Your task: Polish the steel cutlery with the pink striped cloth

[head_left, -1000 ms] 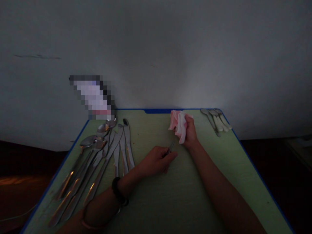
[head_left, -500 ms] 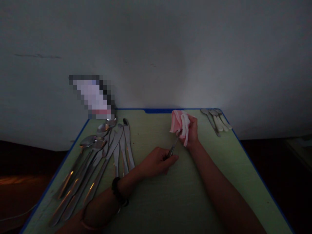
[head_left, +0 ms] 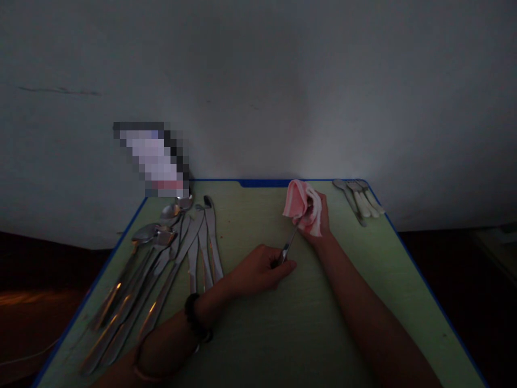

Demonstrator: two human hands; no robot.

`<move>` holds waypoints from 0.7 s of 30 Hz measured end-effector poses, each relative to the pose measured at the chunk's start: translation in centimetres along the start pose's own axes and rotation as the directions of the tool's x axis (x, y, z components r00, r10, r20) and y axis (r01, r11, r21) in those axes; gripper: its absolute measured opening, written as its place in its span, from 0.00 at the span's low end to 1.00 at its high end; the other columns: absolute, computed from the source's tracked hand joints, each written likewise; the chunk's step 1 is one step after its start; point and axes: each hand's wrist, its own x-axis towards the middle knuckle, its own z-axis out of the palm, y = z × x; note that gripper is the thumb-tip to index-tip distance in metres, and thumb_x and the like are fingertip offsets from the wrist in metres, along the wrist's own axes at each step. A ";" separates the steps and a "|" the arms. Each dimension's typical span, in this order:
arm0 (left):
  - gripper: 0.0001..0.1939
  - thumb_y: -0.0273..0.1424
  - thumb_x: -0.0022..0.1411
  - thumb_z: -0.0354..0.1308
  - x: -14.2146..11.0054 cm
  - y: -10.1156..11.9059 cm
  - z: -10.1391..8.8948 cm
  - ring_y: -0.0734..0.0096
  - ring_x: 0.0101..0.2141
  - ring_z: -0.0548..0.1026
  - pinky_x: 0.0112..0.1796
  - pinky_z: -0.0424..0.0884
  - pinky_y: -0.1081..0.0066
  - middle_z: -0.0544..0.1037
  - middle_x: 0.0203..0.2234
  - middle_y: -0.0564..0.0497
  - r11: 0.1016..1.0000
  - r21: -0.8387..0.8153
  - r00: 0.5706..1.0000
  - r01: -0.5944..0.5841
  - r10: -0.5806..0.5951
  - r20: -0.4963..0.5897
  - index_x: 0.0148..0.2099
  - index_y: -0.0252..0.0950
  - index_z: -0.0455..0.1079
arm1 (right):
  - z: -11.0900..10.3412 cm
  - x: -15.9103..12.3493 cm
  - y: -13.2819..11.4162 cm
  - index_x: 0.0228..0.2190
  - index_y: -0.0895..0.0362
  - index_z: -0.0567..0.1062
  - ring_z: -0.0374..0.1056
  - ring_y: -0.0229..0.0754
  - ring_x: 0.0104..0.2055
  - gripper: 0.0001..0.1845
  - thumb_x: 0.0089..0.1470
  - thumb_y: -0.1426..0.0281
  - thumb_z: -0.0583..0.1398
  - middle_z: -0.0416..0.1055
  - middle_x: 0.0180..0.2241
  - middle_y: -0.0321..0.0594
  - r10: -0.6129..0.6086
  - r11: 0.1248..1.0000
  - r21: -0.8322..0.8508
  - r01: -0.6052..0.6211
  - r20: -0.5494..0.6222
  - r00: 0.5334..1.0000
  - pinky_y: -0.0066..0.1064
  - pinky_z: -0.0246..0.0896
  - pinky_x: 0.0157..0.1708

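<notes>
My left hand (head_left: 256, 272) is closed around the handle of a slim metal piece of cutlery (head_left: 290, 242), above the middle of the table. The far end of that piece is hidden in a pink and white cloth (head_left: 296, 198), so I cannot tell its kind. My right hand (head_left: 324, 223) grips the cloth, bunched around the cutlery's end, and its fingers are mostly behind the fabric. Left of my left hand lie several metal knives (head_left: 194, 258) and spoons (head_left: 146, 233), partly covered by my left forearm.
The pale green table (head_left: 250, 221) has a blue edge and meets a grey wall (head_left: 258, 97). At its far right corner lie a metal spoon (head_left: 350, 202) and a few white-handled pieces of cutlery (head_left: 365, 205). A pixelated object (head_left: 153, 156) leans at the far left corner.
The cloth has shifted slightly right and been refolded around the cutlery's end by my right hand. My left hand holds the handle in nearly the same place.
</notes>
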 end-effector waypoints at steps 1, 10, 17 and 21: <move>0.20 0.42 0.60 0.47 0.0 0.0 0.0 0.80 0.17 0.60 0.19 0.54 0.79 0.62 0.13 0.58 1.000 0.005 1.000 0.000 0.000 0.001 0.22 0.33 0.59 | 0.0 0.1 0.0 0.22 0.54 0.64 0.52 0.32 0.14 0.13 0.47 0.57 0.53 0.58 0.14 0.29 0.006 1.000 0.019 -0.006 -0.007 1.000 0.24 0.55 0.11; 0.20 0.40 0.61 0.47 0.1 0.0 -0.1 0.81 0.17 0.60 0.19 0.55 0.79 0.63 0.14 0.57 0.998 0.048 0.999 -0.039 0.038 0.019 0.22 0.33 0.60 | 0.4 0.0 0.3 0.27 0.54 0.67 0.55 0.32 0.13 0.13 0.48 0.58 0.55 0.62 0.16 0.29 0.022 0.996 0.082 -0.020 -0.026 0.999 0.24 0.55 0.11; 0.19 0.41 0.62 0.45 0.1 0.1 -0.1 0.80 0.17 0.62 0.19 0.55 0.79 0.64 0.14 0.57 0.999 0.018 0.999 -0.046 0.046 0.021 0.24 0.34 0.60 | 1.0 -0.7 1.0 0.28 0.58 0.69 0.62 0.33 0.19 0.13 0.42 0.62 0.62 0.67 0.18 0.30 0.004 0.999 0.036 -0.002 -0.063 0.998 0.24 0.60 0.19; 0.21 0.43 0.61 0.46 0.0 0.3 -0.1 0.81 0.17 0.60 0.19 0.55 0.79 0.62 0.13 0.58 0.999 0.034 0.999 -0.040 0.039 0.014 0.23 0.33 0.59 | 0.9 -0.6 0.9 0.27 0.57 0.69 0.64 0.33 0.21 0.13 0.42 0.60 0.60 0.68 0.19 0.30 0.015 0.998 0.057 -0.011 -0.069 0.998 0.24 0.61 0.23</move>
